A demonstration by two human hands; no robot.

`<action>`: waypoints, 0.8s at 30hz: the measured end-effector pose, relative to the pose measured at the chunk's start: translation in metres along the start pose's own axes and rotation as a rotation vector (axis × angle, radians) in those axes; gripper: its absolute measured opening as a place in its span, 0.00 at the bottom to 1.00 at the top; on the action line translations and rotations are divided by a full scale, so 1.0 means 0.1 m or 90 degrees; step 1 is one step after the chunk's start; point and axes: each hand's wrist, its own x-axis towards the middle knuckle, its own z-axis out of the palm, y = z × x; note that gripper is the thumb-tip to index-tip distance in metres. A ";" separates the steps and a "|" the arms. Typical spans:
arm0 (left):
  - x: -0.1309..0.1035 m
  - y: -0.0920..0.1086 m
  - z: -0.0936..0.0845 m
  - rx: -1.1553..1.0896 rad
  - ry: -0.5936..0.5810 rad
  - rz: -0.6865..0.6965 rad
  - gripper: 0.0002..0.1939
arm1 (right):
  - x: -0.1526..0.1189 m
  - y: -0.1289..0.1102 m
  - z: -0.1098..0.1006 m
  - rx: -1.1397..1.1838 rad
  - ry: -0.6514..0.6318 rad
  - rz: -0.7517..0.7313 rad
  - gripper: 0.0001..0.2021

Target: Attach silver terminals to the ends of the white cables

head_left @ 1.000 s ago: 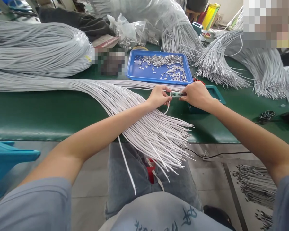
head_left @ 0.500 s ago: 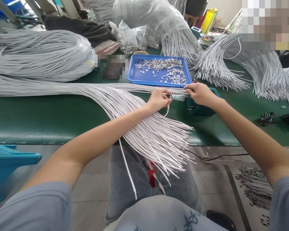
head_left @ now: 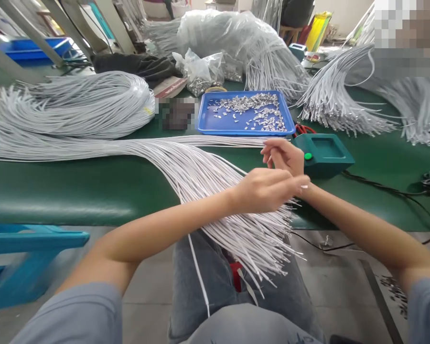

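My left hand is closed above the fanned-out white cables, with a small white-and-metallic cable tip showing at its fingertips. The rest of that cable is hidden behind the hand. Just beyond it, my right hand has loosely curled, parted fingers. Its fingertips are beside the ends of a straight row of white cables; whether they touch is unclear. To the right of this hand stands a teal box with a lit green button.
Behind my hands lies a blue tray of small metal terminals. Coiled grey cables lie at left, and more cable bundles at right. A bag of metal parts sits behind the tray. A blue stool stands at lower left.
My left hand has moved right and toward me, away from the teal box. My right hand has come off the box and moved slightly left. The clear piece between them no longer shows.
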 end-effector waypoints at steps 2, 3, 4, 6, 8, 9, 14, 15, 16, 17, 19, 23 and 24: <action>-0.03 0.03 0.03 0.075 -0.041 0.156 0.12 | -0.08 0.04 0.06 0.005 -0.084 -0.015 0.11; -0.04 0.02 0.04 0.109 -0.041 0.229 0.12 | -0.10 0.06 0.07 -0.005 -0.124 -0.016 0.10; -0.05 0.00 0.05 0.136 -0.027 0.287 0.13 | -0.11 0.08 0.08 -0.017 -0.158 -0.007 0.09; -0.06 -0.03 0.06 0.164 0.010 0.340 0.11 | -0.11 0.10 0.08 -0.033 -0.202 0.036 0.10; -0.06 -0.06 0.06 0.164 0.028 0.352 0.10 | -0.09 0.11 0.09 -0.036 -0.222 0.098 0.10; -0.06 -0.06 0.06 0.163 0.021 0.359 0.10 | -0.08 0.11 0.10 -0.034 -0.227 0.124 0.11; -0.02 -0.06 0.03 0.132 -0.026 0.375 0.12 | -0.04 0.12 0.10 0.004 -0.263 0.196 0.12; -0.01 -0.07 0.03 0.105 -0.021 0.354 0.11 | -0.03 0.13 0.09 0.015 -0.273 0.196 0.12; 0.01 -0.09 0.03 0.067 -0.014 0.321 0.09 | -0.02 0.14 0.08 0.027 -0.281 0.191 0.10; 0.02 -0.11 0.04 0.018 -0.006 0.277 0.08 | -0.01 0.15 0.07 0.038 -0.289 0.182 0.09; 0.04 -0.17 0.04 -0.098 0.021 0.175 0.05 | 0.01 0.17 0.05 0.063 -0.299 0.156 0.06; 0.07 -0.26 0.03 -0.220 0.057 -0.007 0.02 | 0.07 0.18 0.02 0.097 -0.303 0.150 0.09; 0.07 -0.26 0.03 -0.220 0.052 -0.031 0.02 | 0.09 0.18 0.01 0.101 -0.306 0.149 0.10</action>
